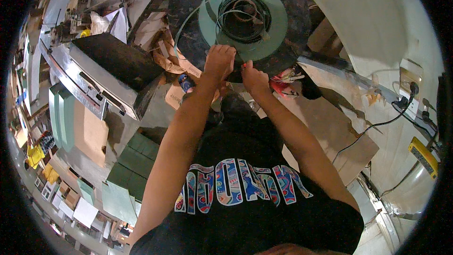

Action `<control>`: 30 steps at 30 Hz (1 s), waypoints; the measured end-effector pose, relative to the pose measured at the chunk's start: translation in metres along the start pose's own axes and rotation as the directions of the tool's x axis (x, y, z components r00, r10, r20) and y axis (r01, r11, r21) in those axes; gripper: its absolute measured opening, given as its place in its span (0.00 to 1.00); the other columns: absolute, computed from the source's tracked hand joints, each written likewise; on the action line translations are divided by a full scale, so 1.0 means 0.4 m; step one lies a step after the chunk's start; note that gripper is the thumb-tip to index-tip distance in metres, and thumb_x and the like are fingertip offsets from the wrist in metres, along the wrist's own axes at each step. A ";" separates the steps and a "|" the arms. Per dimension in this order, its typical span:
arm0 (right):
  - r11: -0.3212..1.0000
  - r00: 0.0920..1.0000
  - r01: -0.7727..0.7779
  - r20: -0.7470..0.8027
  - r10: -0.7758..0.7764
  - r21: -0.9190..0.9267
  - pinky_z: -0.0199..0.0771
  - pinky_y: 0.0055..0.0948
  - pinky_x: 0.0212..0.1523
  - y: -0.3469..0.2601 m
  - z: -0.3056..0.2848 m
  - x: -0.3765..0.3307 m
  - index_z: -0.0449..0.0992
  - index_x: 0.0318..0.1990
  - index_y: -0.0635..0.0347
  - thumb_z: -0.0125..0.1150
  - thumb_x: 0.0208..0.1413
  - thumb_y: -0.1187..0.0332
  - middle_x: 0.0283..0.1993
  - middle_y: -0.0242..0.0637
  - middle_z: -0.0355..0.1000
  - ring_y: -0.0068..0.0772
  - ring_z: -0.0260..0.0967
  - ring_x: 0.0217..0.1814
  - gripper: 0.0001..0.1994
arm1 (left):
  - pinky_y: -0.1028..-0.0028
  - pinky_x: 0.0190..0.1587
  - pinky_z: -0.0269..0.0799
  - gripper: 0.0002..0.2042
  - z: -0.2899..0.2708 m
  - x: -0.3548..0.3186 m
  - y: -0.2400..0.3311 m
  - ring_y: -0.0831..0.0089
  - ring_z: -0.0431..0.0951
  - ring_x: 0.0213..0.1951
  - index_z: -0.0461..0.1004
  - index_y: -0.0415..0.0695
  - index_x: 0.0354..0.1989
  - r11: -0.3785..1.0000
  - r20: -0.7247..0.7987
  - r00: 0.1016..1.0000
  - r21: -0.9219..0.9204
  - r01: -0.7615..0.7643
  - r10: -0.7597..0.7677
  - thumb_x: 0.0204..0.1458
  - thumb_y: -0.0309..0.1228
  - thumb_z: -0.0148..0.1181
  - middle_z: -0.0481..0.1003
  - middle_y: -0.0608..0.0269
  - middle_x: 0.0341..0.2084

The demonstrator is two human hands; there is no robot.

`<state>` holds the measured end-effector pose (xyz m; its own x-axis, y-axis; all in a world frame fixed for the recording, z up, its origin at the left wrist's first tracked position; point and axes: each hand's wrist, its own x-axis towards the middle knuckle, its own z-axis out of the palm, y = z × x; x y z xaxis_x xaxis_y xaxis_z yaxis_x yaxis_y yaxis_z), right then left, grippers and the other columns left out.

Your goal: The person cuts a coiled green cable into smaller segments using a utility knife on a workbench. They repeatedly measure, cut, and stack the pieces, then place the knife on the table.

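A flat, wide coil of pale green strip (278,16) lies on a dark round surface in front of me, with a smaller bundle of thin dark strip (222,12) on its middle. One loose loop of green strip (181,28) bows out to the left of the coil. My left hand (220,60) is closed at the coil's near edge, its fingers curled under. Just to its right, my right hand (255,78) is closed too, with a tiny red spot at its thumb and fingertips. What either hand pinches is hidden or too small to name.
The dark round surface (186,0) carries the coil. A dark-topped machine (118,56) stands at the left, above green-edged boards. Torn cardboard (172,95) and red footwear-like items (284,85) lie near my feet. A black cable (368,126) hangs from wall sockets at the right.
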<state>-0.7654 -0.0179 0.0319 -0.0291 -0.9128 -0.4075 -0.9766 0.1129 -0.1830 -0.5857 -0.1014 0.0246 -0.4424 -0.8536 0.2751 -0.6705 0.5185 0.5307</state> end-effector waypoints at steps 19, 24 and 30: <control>0.751 0.930 0.367 -0.234 -0.284 0.549 0.77 0.51 0.36 0.158 -0.050 -0.194 0.75 0.54 0.59 0.57 0.73 0.55 0.38 0.43 0.80 0.51 0.81 0.40 0.16 | 0.55 0.61 0.78 0.22 -0.233 0.079 0.396 0.53 0.79 0.57 0.84 0.51 0.54 0.866 -0.095 0.923 -0.323 -0.382 0.372 0.47 0.36 0.68 0.80 0.59 0.53; 0.820 0.971 -0.078 0.228 -0.066 0.567 0.77 0.49 0.38 0.262 0.057 -0.360 0.74 0.53 0.59 0.58 0.73 0.56 0.39 0.45 0.80 0.50 0.81 0.40 0.15 | 0.54 0.64 0.77 0.19 -0.113 0.055 0.575 0.54 0.76 0.63 0.81 0.47 0.52 0.689 0.183 0.688 -0.419 -0.591 0.702 0.51 0.36 0.65 0.78 0.57 0.57; 0.829 0.829 -0.384 0.547 0.116 0.407 0.77 0.47 0.41 0.327 0.205 -0.529 0.74 0.53 0.59 0.58 0.73 0.57 0.40 0.48 0.80 0.50 0.80 0.41 0.14 | 0.59 0.52 0.78 0.13 -0.110 -0.037 0.796 0.58 0.79 0.48 0.78 0.43 0.39 0.359 -0.065 0.516 -0.645 -0.674 0.854 0.50 0.38 0.65 0.78 0.57 0.41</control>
<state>-0.8695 0.2223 0.0207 -0.0207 -0.5286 -0.8486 -0.7114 0.6042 -0.3590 -0.7664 0.0740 0.2248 -0.7623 -0.0011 0.6473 0.4423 0.7292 0.5222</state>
